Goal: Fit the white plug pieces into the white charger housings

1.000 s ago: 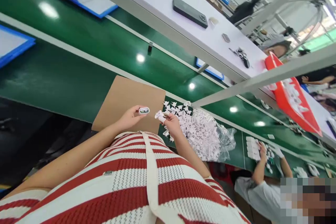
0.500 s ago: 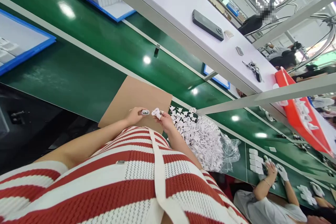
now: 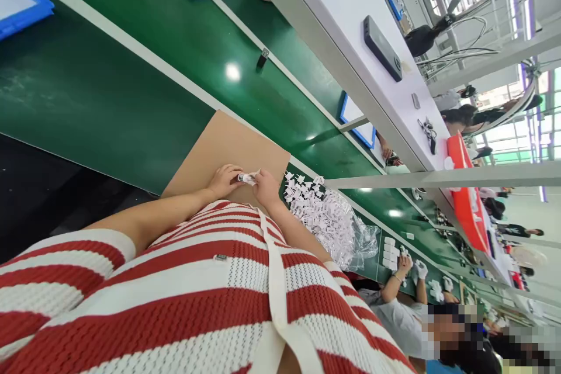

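Note:
My left hand [image 3: 225, 181] is closed around a small white plastic housing [image 3: 241, 177] with an oval open end, above a sheet of brown cardboard [image 3: 228, 137]. Close beside it, my right hand [image 3: 266, 188] is closed on a white plastic plug piece [image 3: 251, 179], which meets the housing's open end. How deep the piece sits in it I cannot tell, since fingers cover part of both. To the right of my right hand lies a large heap of similar white plug pieces [image 3: 307, 198], partly inside a clear plastic bag [image 3: 363, 242].
A green conveyor belt [image 3: 175, 35] runs past the cardboard, with a small black USB plug [image 3: 262, 59] near its far rail. Above is a white shelf [image 3: 333, 6] with a phone [image 3: 382, 48], keys [image 3: 428, 133] and a red bin [image 3: 467, 210]. A co-worker's gloved hand [image 3: 421, 270] works at lower right.
My two hands have come together, bringing the plug piece against the housing; they were slightly apart before. The whole view has also turned and shifted.

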Demonstrator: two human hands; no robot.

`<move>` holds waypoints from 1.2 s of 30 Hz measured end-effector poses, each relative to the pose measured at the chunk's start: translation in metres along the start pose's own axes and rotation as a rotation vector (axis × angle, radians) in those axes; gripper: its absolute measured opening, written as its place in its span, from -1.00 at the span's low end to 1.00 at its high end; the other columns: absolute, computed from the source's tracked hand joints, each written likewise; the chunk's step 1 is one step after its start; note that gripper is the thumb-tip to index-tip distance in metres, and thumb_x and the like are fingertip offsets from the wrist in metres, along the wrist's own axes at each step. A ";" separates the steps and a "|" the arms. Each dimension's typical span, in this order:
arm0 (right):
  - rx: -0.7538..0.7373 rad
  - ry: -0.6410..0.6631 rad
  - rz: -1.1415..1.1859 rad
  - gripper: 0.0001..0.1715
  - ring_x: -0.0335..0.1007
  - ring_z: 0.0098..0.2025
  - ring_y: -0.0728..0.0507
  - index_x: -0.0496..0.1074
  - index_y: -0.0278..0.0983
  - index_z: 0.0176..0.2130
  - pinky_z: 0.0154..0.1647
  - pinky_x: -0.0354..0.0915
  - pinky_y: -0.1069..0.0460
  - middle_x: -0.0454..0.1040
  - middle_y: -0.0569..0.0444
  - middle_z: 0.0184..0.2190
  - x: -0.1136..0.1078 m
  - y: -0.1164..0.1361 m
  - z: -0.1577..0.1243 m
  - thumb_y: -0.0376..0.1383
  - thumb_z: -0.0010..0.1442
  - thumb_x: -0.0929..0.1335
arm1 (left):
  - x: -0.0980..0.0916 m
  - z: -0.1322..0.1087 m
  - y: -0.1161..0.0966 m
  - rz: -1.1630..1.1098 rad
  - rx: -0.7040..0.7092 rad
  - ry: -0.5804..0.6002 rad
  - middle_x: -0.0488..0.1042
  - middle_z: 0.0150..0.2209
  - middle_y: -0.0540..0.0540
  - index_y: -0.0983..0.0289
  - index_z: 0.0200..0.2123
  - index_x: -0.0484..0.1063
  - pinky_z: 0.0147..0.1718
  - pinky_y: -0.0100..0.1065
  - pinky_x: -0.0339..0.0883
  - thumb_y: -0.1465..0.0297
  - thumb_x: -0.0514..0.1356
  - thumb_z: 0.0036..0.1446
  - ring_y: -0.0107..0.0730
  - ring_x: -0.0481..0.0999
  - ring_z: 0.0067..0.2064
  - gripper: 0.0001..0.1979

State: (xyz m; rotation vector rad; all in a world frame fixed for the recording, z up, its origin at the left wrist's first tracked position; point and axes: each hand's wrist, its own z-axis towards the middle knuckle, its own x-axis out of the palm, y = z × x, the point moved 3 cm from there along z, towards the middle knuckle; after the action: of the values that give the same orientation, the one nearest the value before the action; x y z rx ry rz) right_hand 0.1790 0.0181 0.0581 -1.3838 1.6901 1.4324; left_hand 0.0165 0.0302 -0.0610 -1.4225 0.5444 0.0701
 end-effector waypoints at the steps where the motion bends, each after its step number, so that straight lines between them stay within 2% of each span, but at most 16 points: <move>1: -0.035 0.029 -0.077 -0.73 0.29 0.03 -0.21 0.54 -0.32 -0.15 0.08 0.18 -0.05 0.46 -0.12 -0.05 0.001 0.004 0.003 -0.47 0.23 0.29 | 0.000 -0.001 -0.001 -0.002 0.005 -0.002 0.50 0.13 0.24 0.21 -0.02 0.59 0.28 0.05 0.10 0.08 0.22 0.16 0.05 0.33 0.24 -0.57; 6: -0.164 0.121 -0.364 -0.67 0.24 0.06 -0.26 0.52 -0.33 -0.05 0.05 0.16 -0.09 0.46 -0.17 -0.01 0.006 0.017 0.012 -0.41 0.36 0.22 | 0.002 -0.003 -0.004 -0.003 0.019 -0.009 0.51 0.12 0.21 0.18 -0.04 0.60 0.26 0.05 0.11 0.09 0.20 0.19 0.03 0.33 0.22 -0.60; 12: -0.227 0.186 -0.532 -0.65 0.29 0.02 -0.23 0.53 -0.32 -0.03 0.02 0.20 -0.05 0.49 -0.15 -0.04 0.010 0.021 0.016 -0.41 0.39 0.20 | 0.001 -0.004 -0.005 -0.002 0.015 -0.018 0.51 0.11 0.21 0.19 -0.04 0.60 0.25 0.04 0.13 0.12 0.19 0.18 0.02 0.34 0.21 -0.61; 17: -0.194 0.198 -0.575 -0.63 0.34 0.00 -0.25 0.52 -0.37 0.01 -0.05 0.26 -0.06 0.48 -0.21 -0.06 0.018 0.024 0.020 -0.41 0.39 0.20 | 0.002 -0.005 -0.003 -0.015 -0.017 -0.032 0.52 0.11 0.21 0.18 -0.03 0.60 0.26 0.06 0.13 0.12 0.20 0.16 0.03 0.33 0.23 -0.60; 21: -0.182 0.222 -0.559 -0.61 0.35 0.04 -0.26 0.50 -0.40 0.06 -0.03 0.28 -0.06 0.47 -0.24 -0.04 0.022 0.027 0.023 -0.41 0.39 0.20 | 0.004 -0.006 0.000 -0.027 -0.040 -0.026 0.50 0.14 0.21 0.18 -0.04 0.61 0.29 0.05 0.10 0.12 0.21 0.14 0.03 0.31 0.24 -0.60; 25: -0.169 0.211 -0.516 -0.65 0.37 0.07 -0.24 0.51 -0.36 0.03 0.01 0.30 -0.05 0.49 -0.19 -0.02 0.016 0.034 0.024 -0.39 0.38 0.22 | -0.005 -0.004 -0.003 0.012 -0.052 -0.020 0.52 0.11 0.24 0.20 -0.09 0.62 0.30 0.06 0.12 0.12 0.21 0.12 0.05 0.33 0.23 -0.61; 29: -0.138 0.112 -0.423 -0.67 0.45 0.03 -0.21 0.51 -0.29 0.03 -0.04 0.37 -0.03 0.53 -0.11 -0.03 0.002 0.047 0.020 -0.37 0.35 0.27 | -0.025 0.000 -0.016 0.114 -0.041 -0.010 0.56 0.04 0.25 0.19 -0.17 0.63 0.20 0.06 0.28 0.16 0.22 0.05 0.10 0.43 0.14 -0.65; 31: -0.090 0.006 -0.356 -0.57 0.49 0.02 -0.22 0.45 -0.27 0.15 -0.05 0.41 -0.04 0.54 -0.11 0.01 -0.003 0.049 0.013 -0.35 0.32 0.30 | -0.034 0.001 -0.023 0.174 -0.025 -0.008 0.57 0.04 0.21 0.15 -0.14 0.63 0.16 0.06 0.33 0.22 0.21 0.01 0.10 0.47 0.12 -0.65; 32: -0.055 -0.063 -0.318 -0.45 0.50 0.04 -0.24 0.37 -0.26 0.25 -0.04 0.43 -0.05 0.52 -0.13 0.08 -0.005 0.047 0.009 -0.31 0.28 0.35 | -0.037 0.002 -0.025 0.202 -0.010 0.000 0.59 0.03 0.17 0.10 -0.12 0.62 0.13 0.05 0.37 0.25 0.20 0.00 0.09 0.50 0.10 -0.64; 34: 0.023 -0.197 -0.217 -0.28 0.50 0.09 -0.26 0.31 -0.16 0.31 0.00 0.45 -0.08 0.49 -0.12 0.14 -0.007 0.036 -0.004 -0.24 0.20 0.43 | -0.043 0.007 -0.023 0.252 0.032 0.027 0.63 -0.06 0.13 0.04 -0.14 0.62 0.04 0.05 0.45 0.21 0.14 0.07 0.07 0.57 0.02 -0.67; 36: 0.144 -0.334 0.089 -0.20 0.52 0.10 -0.32 0.41 -0.07 0.23 -0.01 0.47 -0.11 0.50 -0.09 0.14 -0.008 0.015 -0.023 -0.29 0.00 0.53 | -0.049 0.022 -0.015 0.247 0.018 0.037 0.64 -0.07 0.09 0.00 -0.17 0.61 0.03 0.04 0.46 0.11 0.12 0.09 0.08 0.58 0.03 -0.67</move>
State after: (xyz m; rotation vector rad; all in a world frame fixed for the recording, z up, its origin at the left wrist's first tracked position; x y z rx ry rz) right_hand 0.1733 -0.0016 0.0777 -0.9428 1.6146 1.4645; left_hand -0.0142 0.0620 -0.0269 -1.3349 0.7483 0.2359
